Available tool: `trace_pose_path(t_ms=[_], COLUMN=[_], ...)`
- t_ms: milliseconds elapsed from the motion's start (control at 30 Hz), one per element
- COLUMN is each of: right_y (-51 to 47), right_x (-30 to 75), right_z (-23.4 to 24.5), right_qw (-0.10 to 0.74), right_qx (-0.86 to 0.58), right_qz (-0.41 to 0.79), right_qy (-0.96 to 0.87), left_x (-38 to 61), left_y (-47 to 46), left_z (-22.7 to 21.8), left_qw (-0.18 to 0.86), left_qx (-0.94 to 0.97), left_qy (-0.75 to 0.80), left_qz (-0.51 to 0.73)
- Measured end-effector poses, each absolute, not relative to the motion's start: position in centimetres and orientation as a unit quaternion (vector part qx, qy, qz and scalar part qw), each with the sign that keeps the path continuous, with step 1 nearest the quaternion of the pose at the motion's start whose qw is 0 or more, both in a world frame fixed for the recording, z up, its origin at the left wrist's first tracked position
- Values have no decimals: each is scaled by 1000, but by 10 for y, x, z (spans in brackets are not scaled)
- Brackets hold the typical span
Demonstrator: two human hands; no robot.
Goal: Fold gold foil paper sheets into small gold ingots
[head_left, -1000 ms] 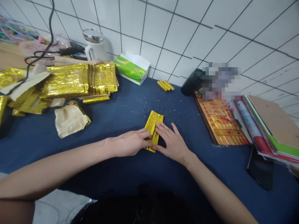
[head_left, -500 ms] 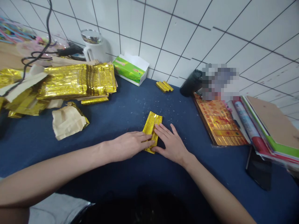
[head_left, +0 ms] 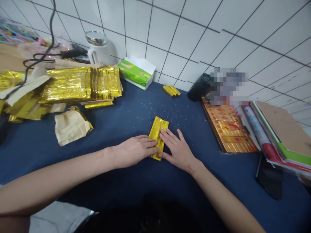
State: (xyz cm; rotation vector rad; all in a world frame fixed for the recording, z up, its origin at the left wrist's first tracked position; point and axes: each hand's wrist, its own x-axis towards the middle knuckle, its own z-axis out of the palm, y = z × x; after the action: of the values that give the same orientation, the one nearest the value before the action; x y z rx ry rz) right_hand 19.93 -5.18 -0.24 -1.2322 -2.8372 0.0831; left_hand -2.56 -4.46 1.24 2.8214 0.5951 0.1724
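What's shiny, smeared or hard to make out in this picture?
In the head view, bright glints streak the gold stack and gold strip; also in the head view, a blocky mosaic masks a patch beside the black cup, and the red-ended tube's lettering looks too blurred to read.

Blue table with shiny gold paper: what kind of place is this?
Perhaps a craft corner, maybe at home: a stack of gold paper lies on the blue table, with a white mug near the tiled wall.

Creased gold foil strip [head_left: 157, 127], flat and slightly slanted on blue tabletop [head_left: 126, 124].
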Motion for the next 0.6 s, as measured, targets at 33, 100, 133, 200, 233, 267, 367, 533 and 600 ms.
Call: trace_pose_path(t_ms=[33, 100, 133, 200, 233, 267, 367, 533, 600], right_y=[-52, -52, -52, -52, -52, -52, -52, -51, -51], right_x=[199, 199, 199, 199, 198, 198, 198, 198, 199], right_z=[-2, -1, -1, -1, -1, -1, -1, 0, 1], right_qw=[21, 17, 15, 14, 14, 14, 14, 6, 3], right_qx=[-399, -401, -401, -401, -400, -400, -399, -404, -401], right_qz=[27, 27, 27, 25, 24, 23, 23, 31, 38], right_qy=[-916, -916, -915, -916, -916, -916, -917, -914, -915], left_x=[-26, -26, -26, -26, -26, -27, -27, -27, -27], left_y=[-45, -45, -45, -45, -45, -45, -45, -44, -44], left_z=[12, 12, 11, 10, 10, 9, 8, 7, 6], left_qw=[124, 119, 116, 109, 106, 102, 97, 101, 103], left_qx=[969, 970, 971, 972, 972, 973, 973, 972, 972], left_qy=[204, 203, 203, 203, 203, 204, 205, 204, 205], left_qz=[56, 52, 52, 49, 47, 45, 47, 56, 59])
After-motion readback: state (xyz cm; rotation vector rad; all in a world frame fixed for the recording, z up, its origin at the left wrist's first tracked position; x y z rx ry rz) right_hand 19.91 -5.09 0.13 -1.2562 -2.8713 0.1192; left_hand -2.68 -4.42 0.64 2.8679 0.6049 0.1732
